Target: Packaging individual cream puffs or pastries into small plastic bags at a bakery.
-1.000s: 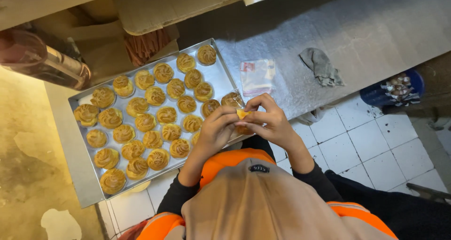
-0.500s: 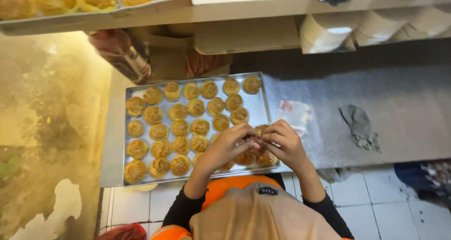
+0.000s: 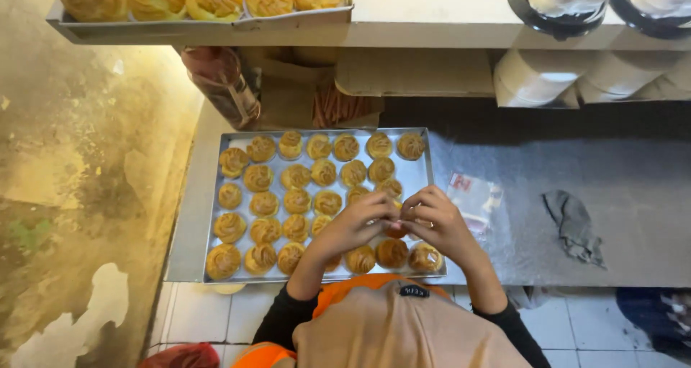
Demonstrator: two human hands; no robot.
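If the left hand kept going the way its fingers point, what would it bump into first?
The left hand points toward the right hand, and their fingers already meet over the baking tray. So it would press into the right hand first, probably with the small pastry pinched between them.

Left hand (image 3: 354,225) and right hand (image 3: 440,222) meet, fingers (image 3: 392,201) curled together.

A grey table (image 3: 547,188) carries a metal baking tray (image 3: 430,168) on its left part, filled with rows of golden swirled pastries (image 3: 297,200). Just right of the tray lies a clear plastic wrapper (image 3: 476,195). Farther right lies a crumpled grey cloth (image 3: 574,226). Above, a shelf (image 3: 425,22) holds another pastry tray (image 3: 201,29).
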